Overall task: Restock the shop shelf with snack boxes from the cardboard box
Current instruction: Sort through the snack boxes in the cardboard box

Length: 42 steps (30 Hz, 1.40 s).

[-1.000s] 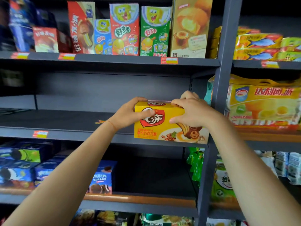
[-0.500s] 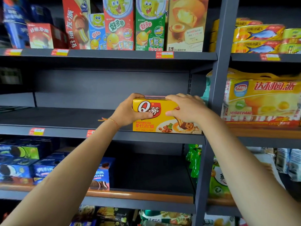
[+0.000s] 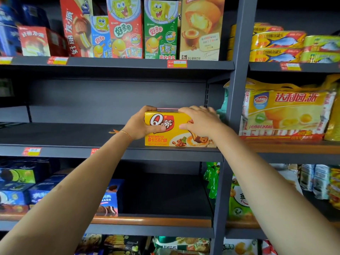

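Observation:
A yellow snack box (image 3: 166,134) with a red Q logo and coffee beans printed on it rests on the dark grey middle shelf (image 3: 73,137), at its right end beside the upright post. My left hand (image 3: 139,124) grips the box's left end, thumb across the front. My right hand (image 3: 199,120) lies over its top right corner, fingers curled over the top. Both hands hold it. The cardboard box is out of view.
The middle shelf stretches bare to the left of the box. A grey upright post (image 3: 237,100) stands just right of it. Tall snack boxes (image 3: 125,28) fill the shelf above. Blue biscuit boxes (image 3: 108,197) sit below. A yellow cake bag (image 3: 287,111) fills the right bay.
The yellow box has gone from tilted over the shelf's front edge to sitting flat and deeper on the shelf. Both hands went with it.

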### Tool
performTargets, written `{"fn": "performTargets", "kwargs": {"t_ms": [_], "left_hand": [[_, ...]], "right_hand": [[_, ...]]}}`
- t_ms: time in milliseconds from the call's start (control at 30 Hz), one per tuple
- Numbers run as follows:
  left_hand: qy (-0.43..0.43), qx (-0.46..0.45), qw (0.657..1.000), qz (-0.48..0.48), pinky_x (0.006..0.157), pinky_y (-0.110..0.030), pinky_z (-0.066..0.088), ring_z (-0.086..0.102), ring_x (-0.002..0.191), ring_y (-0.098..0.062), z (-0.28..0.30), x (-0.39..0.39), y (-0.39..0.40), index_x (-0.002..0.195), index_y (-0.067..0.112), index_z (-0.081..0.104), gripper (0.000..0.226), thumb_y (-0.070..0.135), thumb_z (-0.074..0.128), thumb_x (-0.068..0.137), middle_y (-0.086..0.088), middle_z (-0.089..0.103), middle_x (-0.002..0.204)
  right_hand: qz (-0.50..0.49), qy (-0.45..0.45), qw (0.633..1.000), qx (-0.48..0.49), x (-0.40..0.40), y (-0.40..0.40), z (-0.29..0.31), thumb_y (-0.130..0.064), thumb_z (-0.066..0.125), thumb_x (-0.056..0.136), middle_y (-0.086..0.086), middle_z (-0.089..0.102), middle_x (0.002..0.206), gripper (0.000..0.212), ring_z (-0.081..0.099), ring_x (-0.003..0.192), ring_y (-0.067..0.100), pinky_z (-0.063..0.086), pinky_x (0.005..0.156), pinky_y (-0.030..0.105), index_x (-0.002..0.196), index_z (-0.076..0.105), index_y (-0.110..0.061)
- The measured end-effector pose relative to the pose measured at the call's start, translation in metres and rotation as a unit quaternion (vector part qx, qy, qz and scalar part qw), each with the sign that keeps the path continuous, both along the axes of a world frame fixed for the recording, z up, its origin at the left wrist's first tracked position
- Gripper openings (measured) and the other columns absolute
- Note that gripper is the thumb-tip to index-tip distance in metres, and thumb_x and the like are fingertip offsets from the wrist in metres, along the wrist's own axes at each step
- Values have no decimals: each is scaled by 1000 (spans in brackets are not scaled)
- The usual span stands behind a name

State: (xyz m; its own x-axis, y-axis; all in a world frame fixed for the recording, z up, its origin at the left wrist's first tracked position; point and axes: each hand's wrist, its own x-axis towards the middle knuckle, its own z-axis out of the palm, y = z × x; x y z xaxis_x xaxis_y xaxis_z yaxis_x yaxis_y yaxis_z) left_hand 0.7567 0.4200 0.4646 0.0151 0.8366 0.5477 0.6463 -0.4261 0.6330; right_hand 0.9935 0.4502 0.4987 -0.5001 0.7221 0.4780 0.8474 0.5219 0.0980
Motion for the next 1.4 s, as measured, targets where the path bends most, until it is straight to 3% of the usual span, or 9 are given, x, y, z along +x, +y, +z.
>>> {"fn": "performTargets", "kwargs": {"t_ms": [233,367,533,667,767,967,1100,1233,1400], "left_hand": [[-3,-27,1000,-7,91,-46,58,65,111,-23,4,-3,1,141,26,40,98,54,80,56,-3,61,127],[5,10,999,38,106,-38,44,43,130,-18,7,-11,-21,151,30,30,103,53,82,65,-1,39,149],[-95,144,979,106,82,-41,55,66,78,-19,-16,-48,-90,93,25,69,17,41,66,87,4,69,89],[-126,54,985,101,58,-31,52,61,49,-18,-71,-130,-164,75,5,68,36,34,56,94,-4,66,58],[-166,-60,976,124,51,-23,48,58,46,-11,-134,-214,-227,77,13,68,27,10,54,99,-2,64,59],[-306,-195,895,258,50,-21,50,58,46,-9,-281,-378,-383,83,12,70,24,11,54,100,-1,65,61],[-372,-225,839,328,65,-40,58,65,57,-19,-346,-444,-455,80,19,73,25,16,56,98,-4,70,67],[-423,-237,788,379,58,-33,56,64,57,-22,-382,-487,-484,85,15,70,20,10,55,98,-5,68,66],[-428,-281,741,434,70,-40,57,66,68,-27,-432,-543,-487,84,18,72,19,13,58,96,-14,71,78]], "right_hand": [[3,7,1000,-4,-2,1,1,-58,50,95,-1,32,159,63,30,145,25,15,119,52,151,29,-38],[75,131,985,85,-22,-27,-7,-52,52,95,-2,39,153,54,31,143,20,15,121,48,144,41,-31],[238,343,908,17,-93,-100,-46,-28,59,94,-10,69,96,14,62,89,8,52,79,29,100,68,-19],[282,354,881,-137,-187,-144,-103,-28,55,92,4,64,67,24,61,65,25,52,66,45,77,67,-13],[285,345,863,-235,-269,-184,-161,-27,57,91,4,66,67,22,63,65,24,53,69,46,75,67,-17],[255,265,831,-416,-425,-277,-301,-30,58,93,0,68,64,25,67,62,16,55,70,52,73,70,-23],[236,225,800,-504,-506,-333,-362,-18,58,97,-3,67,62,28,63,58,1,51,61,24,72,70,-19],[219,193,765,-574,-573,-356,-402,-16,55,97,4,70,64,26,68,61,21,56,64,35,77,72,-15],[209,183,726,-629,-659,-344,-455,-16,53,98,8,70,67,27,63,56,19,54,59,31,79,71,-10]]}}
